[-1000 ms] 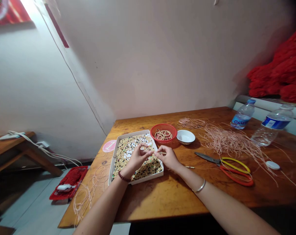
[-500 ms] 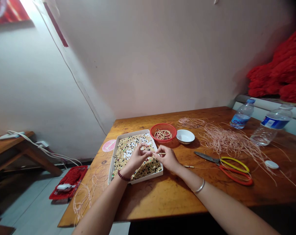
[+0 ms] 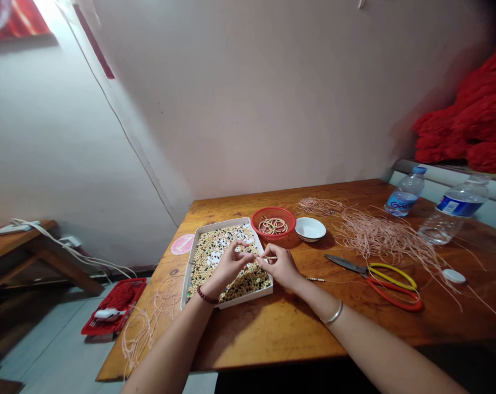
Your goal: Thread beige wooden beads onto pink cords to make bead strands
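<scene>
Brown wooden table (image 3: 280,339) bears two clear plastic bottles (image 3: 401,203), one lettered "Gan", while left hand (image 3: 230,266) and right hand (image 3: 283,268) pinch one tan beaded string (image 3: 271,258).

on the brown wooden table (image 3: 264,334), your left hand (image 3: 231,265) is over a shallow white rectangular tray (image 3: 251,297) of small mixed-colour beads (image 3: 250,283), your right hand (image 3: 282,268) at its right edge. behind, a round red plastic basket (image 3: 273,236) sits left of a round white bowl (image 3: 310,228). farther right, yellow-and-red-handled metal scissors (image 3: 368,270) lie before a tangled pink cord pile (image 3: 383,235), two clear plastic bottles (image 3: 402,200) beyond.
</scene>
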A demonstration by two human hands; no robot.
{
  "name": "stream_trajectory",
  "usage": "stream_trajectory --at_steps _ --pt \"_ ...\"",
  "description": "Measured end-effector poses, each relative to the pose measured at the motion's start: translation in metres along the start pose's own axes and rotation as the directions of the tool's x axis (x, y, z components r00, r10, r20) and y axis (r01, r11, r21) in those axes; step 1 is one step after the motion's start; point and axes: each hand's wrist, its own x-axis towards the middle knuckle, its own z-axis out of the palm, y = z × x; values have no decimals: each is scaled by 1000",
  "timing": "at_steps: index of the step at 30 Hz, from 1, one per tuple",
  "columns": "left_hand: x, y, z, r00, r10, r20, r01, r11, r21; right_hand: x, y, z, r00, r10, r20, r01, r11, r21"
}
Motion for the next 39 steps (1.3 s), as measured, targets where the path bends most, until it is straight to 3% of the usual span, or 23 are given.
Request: stream_trajectory --at_steps 4,9,16,22,27,31,34,36,39 --pt "0 1 0 1000 -1 11 0 1000 6 -3 -3 -3 995 -98 -1 97 984 -150" --pt "1 3 0 999 -40 19 40 999 -9 -11 -5 -4 965 -256 53 252 854 -455" --pt "4 1 0 1000 8 -17 -8 1000 1 -15 -2 2 955 -285 84 285 799 -529" --pt "6 -5 3 997 73 21 -74 997 24 -14 -2 7 982 -185 21 182 926 -330" --pt "8 -1 -3 991 137 4 -134 965 224 -8 -3 4 997 -74 4 74 986 -147" --pt "1 -1 -13 965 263 7 -219 790 573 5 3 -3 999 37 24 -39 998 53" --pt "-5 -7 -16 972 214 100 -214 620 754 15 7 -9 983 181 24 -182 962 205" --pt "-7 -12 -16 976 156 149 -213 584 784 18 8 -13 958 285 31 -284 925 253" --pt "-6 -16 -15 971 108 212 -234 609 758 18 9 -14 932 357 68 -362 895 259"
